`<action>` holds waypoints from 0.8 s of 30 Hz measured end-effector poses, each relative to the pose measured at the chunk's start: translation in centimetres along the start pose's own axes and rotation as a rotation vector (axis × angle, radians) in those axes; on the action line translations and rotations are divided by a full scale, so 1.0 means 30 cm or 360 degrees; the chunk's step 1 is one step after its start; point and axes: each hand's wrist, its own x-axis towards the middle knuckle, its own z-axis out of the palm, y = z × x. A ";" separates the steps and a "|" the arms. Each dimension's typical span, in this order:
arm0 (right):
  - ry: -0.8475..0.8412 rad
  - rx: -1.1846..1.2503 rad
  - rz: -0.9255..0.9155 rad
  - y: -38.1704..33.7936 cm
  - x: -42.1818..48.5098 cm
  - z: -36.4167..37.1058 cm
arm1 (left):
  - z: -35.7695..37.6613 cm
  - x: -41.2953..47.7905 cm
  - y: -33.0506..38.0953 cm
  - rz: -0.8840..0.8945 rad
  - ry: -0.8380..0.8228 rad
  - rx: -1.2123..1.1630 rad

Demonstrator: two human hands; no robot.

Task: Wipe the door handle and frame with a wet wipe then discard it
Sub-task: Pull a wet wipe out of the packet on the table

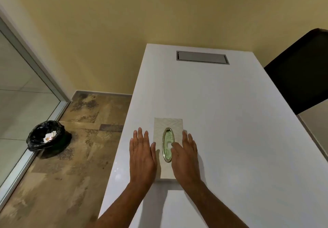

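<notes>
A cream wipe box [168, 123] with a gold-rimmed oval opening [167, 144] lies on the white table [230, 121]. A bit of white wipe [169, 144] shows inside the opening. My left hand [142, 154] lies flat on the table just left of the box, fingers apart, holding nothing. My right hand [185, 155] rests on the box's right side, with its thumb at the opening beside the wipe. No door handle is in view.
A black-lined bin [45, 137] with crumpled white paper stands on the floor at the left, by a glass panel with a metal frame [35, 64]. A black chair [301, 71] is at the table's right. A grey hatch [202, 57] is set in the far tabletop.
</notes>
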 end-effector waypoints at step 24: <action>-0.0070 -0.0304 -0.0052 -0.006 0.102 0.053 | 0.132 0.049 -0.041 0.0043 -0.0028 -0.0020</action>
